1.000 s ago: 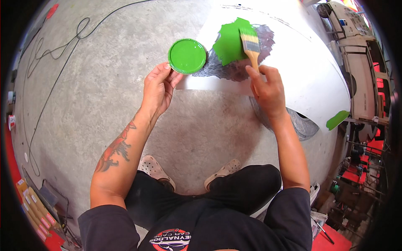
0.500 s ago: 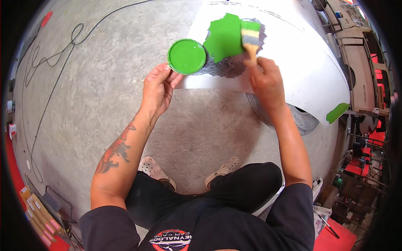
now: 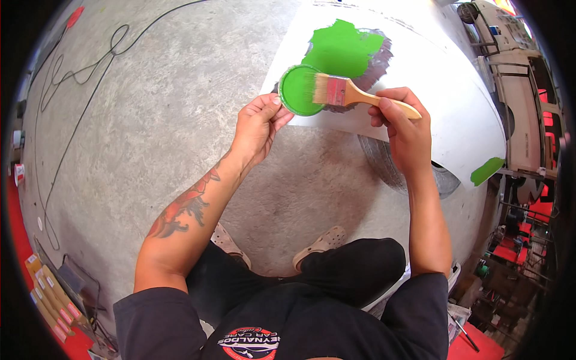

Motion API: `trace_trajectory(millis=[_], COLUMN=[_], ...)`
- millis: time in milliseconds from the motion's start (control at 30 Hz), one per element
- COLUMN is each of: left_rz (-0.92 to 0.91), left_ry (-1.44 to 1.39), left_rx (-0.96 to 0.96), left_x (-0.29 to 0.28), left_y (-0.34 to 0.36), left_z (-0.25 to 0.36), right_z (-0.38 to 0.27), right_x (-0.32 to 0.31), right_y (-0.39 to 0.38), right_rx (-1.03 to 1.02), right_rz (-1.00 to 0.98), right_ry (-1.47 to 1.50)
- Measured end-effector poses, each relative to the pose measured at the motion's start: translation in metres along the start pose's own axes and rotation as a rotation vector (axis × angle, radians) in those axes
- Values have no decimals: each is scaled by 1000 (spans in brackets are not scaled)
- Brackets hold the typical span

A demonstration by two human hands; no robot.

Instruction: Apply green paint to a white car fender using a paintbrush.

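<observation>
My left hand (image 3: 259, 124) grips a round, shallow lid (image 3: 294, 93) of green paint by its lower left rim. In my right hand (image 3: 403, 123) is a flat paintbrush (image 3: 354, 95) with a pale wooden handle. Its bristles point left and lie over the paint in the lid. Behind both is a white car body panel (image 3: 438, 90). A wet green paint patch (image 3: 345, 51) covers much of a dark, rough-edged area (image 3: 379, 63) on it; the lid and brush hide part of that area. A smaller green patch (image 3: 487, 171) marks the panel's right end.
Below the panel shows a tire (image 3: 384, 165). A black cable (image 3: 111, 51) loops over the concrete floor (image 3: 168, 108) at the left. Cardboard boxes (image 3: 54, 294) stand at the lower left. Racks and shop clutter (image 3: 510, 258) line the right side, near a red surface (image 3: 477, 345).
The brush has left the panel and swung down and left onto the lid. My left hand has brought the lid rightward. The green patch now reaches farther right over the dark area.
</observation>
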State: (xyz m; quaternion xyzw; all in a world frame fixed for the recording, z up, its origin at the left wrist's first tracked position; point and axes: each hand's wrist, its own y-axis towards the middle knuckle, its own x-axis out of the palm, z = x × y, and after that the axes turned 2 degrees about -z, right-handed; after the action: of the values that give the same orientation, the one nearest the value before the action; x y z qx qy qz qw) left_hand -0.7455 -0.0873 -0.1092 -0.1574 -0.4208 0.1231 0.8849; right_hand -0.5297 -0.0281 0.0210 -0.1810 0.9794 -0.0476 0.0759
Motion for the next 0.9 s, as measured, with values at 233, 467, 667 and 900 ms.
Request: trace_trajectory(millis=[233, 467, 667, 900], left_rz=[-3, 14, 23, 73], left_ry=[30, -11, -33, -10], left_rx=[-10, -43, -12, -5], left_x=[-5, 5, 9, 23], left_y=[1, 2, 4, -2], left_z=[-7, -1, -5, -6], right_z=[-9, -30, -24, -12], right_x=[-10, -1, 8, 2], right_y=[17, 16, 8, 9], right_rx=[28, -319, -561, -115], right_rz=[-148, -144, -312, -60], right_ry=[-362, -701, -991, -571])
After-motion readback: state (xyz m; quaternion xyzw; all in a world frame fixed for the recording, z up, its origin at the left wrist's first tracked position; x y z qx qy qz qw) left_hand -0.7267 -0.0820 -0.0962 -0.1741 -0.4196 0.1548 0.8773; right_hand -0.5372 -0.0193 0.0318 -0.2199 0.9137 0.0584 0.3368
